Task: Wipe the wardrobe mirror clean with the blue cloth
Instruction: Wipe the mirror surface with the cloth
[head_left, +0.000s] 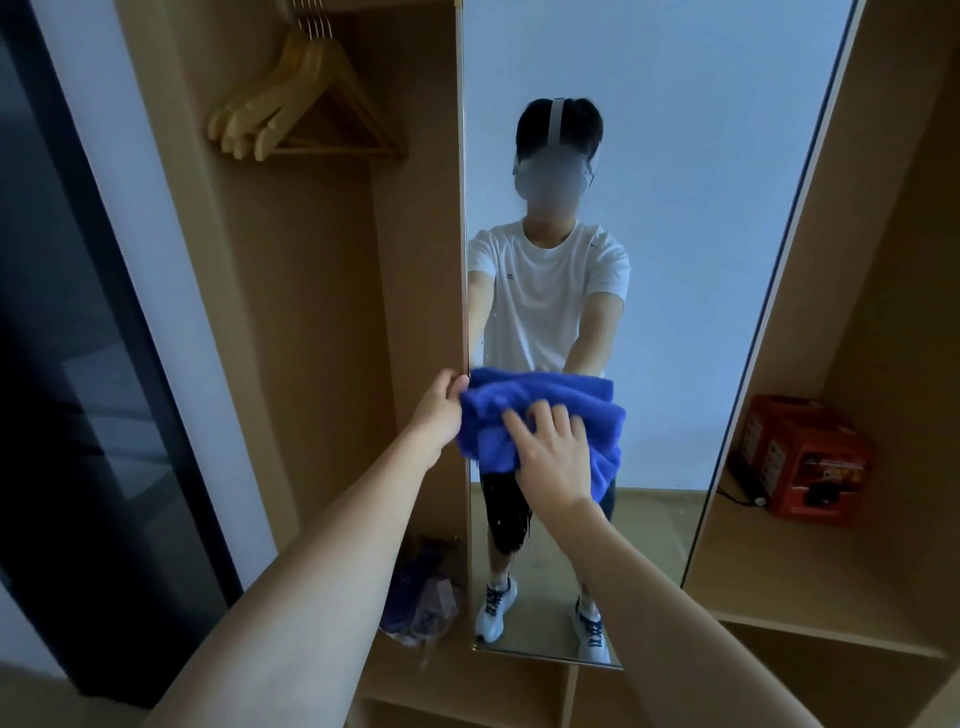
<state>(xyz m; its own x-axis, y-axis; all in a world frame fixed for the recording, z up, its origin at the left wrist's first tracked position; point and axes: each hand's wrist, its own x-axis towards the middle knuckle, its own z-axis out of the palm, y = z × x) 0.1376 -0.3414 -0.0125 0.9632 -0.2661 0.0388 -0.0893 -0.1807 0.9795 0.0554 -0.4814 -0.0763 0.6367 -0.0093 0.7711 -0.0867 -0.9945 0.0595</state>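
Wooden wardrobe (311, 291), tall mirror (675, 208). Right hand (553, 457) presses blue cloth (550, 415) flat-fingered on glass; left hand (439, 408) pinches its edge.

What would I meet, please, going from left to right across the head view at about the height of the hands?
Dark glass door → white wall strip → open wardrobe bay's back panel → left hand → blue cloth on the mirror → red box on the right-hand shelf.
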